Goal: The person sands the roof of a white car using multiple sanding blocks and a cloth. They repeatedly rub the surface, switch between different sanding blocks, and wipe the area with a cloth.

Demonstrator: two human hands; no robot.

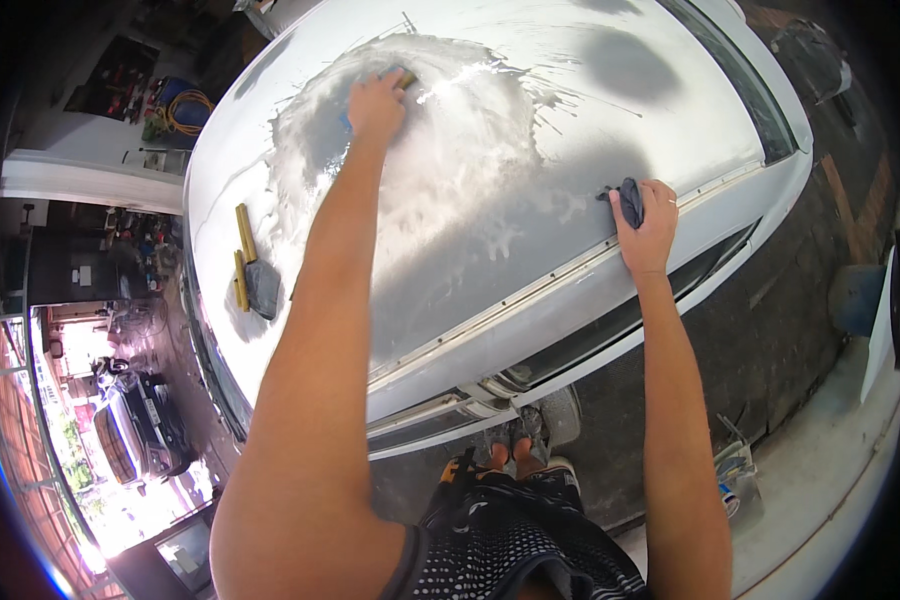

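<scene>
Reaching over the wet car roof [440, 268] with the left hand [377, 106], clamped on a yellowish block [408, 79] poking out beside the fingertips. Gripping a bunched dark cloth [630, 204] with the right hand [651, 228], between thumb and fingers, near the edge trim [505, 303]. With two yellowish bars [246, 234] lying on the roof, well apart from both hands.

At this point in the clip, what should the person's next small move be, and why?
Probably a short stroke of the left hand across the milky wet patch: it has a small block under its fingers on that patch, and whitish film covers much of it. The right hand holds a dark cloth near the roof's edge, outside the patch.
</scene>
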